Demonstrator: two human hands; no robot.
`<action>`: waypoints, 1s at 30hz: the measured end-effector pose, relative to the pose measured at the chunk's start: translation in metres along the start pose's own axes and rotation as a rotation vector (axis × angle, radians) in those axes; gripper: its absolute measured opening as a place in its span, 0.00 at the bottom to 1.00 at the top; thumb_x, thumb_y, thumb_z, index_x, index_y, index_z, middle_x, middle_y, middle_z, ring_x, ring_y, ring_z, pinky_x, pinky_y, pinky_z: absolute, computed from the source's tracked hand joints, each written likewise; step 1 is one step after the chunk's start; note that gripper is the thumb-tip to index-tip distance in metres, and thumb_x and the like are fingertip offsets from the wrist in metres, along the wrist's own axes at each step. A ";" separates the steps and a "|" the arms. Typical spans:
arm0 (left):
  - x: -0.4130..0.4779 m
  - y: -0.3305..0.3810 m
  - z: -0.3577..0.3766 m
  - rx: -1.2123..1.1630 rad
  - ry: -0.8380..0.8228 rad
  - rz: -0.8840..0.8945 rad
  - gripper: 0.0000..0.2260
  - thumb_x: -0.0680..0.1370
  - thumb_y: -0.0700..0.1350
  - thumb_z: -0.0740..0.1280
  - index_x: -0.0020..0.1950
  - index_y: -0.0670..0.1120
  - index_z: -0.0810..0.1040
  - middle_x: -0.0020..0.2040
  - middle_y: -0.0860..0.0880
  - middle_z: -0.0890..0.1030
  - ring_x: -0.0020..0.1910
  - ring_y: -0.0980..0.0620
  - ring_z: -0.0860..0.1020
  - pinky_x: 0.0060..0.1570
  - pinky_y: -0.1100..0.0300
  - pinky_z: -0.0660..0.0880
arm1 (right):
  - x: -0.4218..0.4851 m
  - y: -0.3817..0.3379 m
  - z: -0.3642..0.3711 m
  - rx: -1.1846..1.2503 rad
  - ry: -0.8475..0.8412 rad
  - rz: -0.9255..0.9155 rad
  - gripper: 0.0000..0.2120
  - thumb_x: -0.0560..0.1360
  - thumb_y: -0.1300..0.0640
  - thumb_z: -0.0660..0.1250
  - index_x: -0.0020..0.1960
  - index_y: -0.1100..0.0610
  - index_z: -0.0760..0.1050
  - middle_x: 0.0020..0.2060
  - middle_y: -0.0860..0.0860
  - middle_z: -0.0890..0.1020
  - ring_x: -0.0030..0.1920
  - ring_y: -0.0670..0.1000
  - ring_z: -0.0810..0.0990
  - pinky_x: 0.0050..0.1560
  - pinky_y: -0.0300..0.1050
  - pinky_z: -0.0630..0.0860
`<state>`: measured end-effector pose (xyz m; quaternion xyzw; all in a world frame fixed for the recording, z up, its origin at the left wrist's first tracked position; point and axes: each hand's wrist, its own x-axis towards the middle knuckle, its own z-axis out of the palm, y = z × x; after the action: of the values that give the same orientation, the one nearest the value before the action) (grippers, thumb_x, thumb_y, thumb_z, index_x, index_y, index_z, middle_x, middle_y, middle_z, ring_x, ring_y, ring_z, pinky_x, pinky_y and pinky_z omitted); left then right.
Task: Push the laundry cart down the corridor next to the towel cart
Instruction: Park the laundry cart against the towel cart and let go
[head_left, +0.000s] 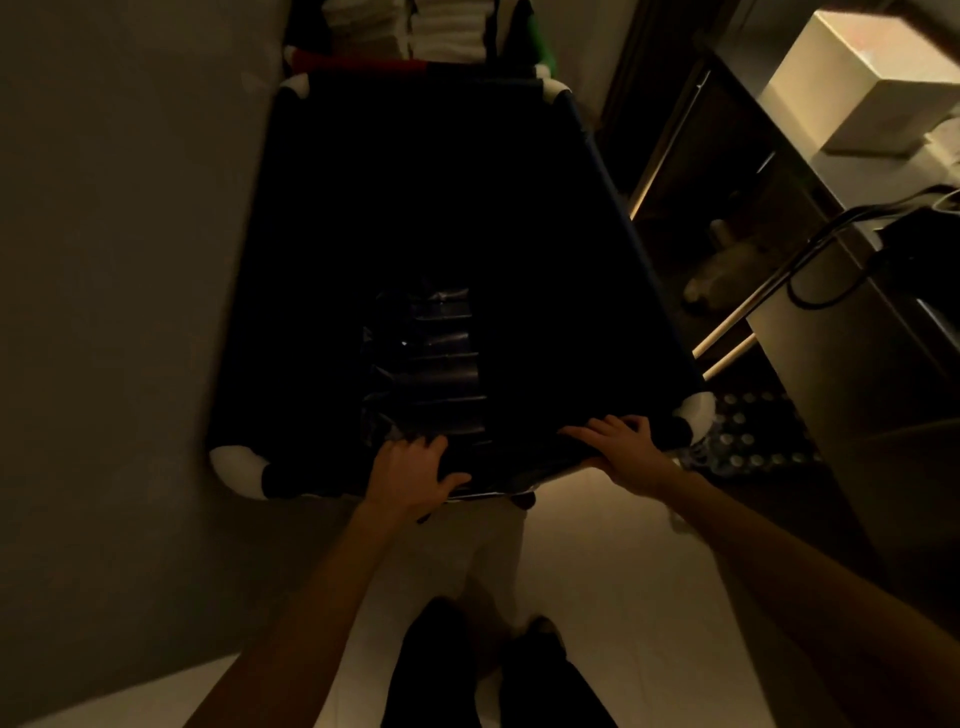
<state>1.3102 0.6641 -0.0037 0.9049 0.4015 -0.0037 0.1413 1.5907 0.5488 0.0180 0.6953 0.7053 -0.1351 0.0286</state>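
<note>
The laundry cart is a deep dark fabric bin with white padded corners, filling the middle of the dim corridor. Dark plastic bags lie at its bottom. My left hand grips the near rim left of centre, fingers curled over it. My right hand grips the same rim further right, near the white corner. Directly beyond the cart's far edge stands the towel cart, stacked with folded white towels above a red strip.
A grey wall runs close along the left. On the right stand a metal counter with a white box, black cables, and open shelves below. A patterned mat lies by the cart's near right corner. Pale floor lies behind.
</note>
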 end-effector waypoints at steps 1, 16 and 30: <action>-0.001 0.002 0.000 0.003 -0.006 -0.007 0.35 0.68 0.69 0.54 0.58 0.43 0.77 0.48 0.38 0.83 0.44 0.40 0.81 0.46 0.50 0.75 | -0.002 0.001 -0.001 0.001 0.011 0.000 0.31 0.71 0.61 0.71 0.68 0.46 0.61 0.60 0.59 0.78 0.62 0.64 0.74 0.59 0.68 0.64; -0.017 0.012 0.006 0.031 -0.010 -0.056 0.41 0.66 0.72 0.48 0.68 0.46 0.70 0.53 0.39 0.82 0.50 0.40 0.79 0.51 0.51 0.74 | -0.021 0.000 0.004 -0.111 -0.042 -0.059 0.36 0.64 0.58 0.77 0.67 0.48 0.64 0.54 0.54 0.82 0.53 0.59 0.80 0.50 0.65 0.72; 0.016 -0.027 -0.009 0.060 0.051 0.007 0.34 0.69 0.68 0.53 0.59 0.43 0.76 0.47 0.38 0.83 0.43 0.38 0.81 0.46 0.48 0.76 | 0.028 -0.010 -0.001 -0.068 0.024 -0.063 0.31 0.70 0.59 0.72 0.70 0.50 0.65 0.61 0.56 0.78 0.61 0.61 0.74 0.58 0.66 0.65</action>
<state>1.3005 0.6956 -0.0035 0.9099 0.4016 0.0079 0.1037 1.5804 0.5765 0.0140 0.6729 0.7314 -0.1037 0.0393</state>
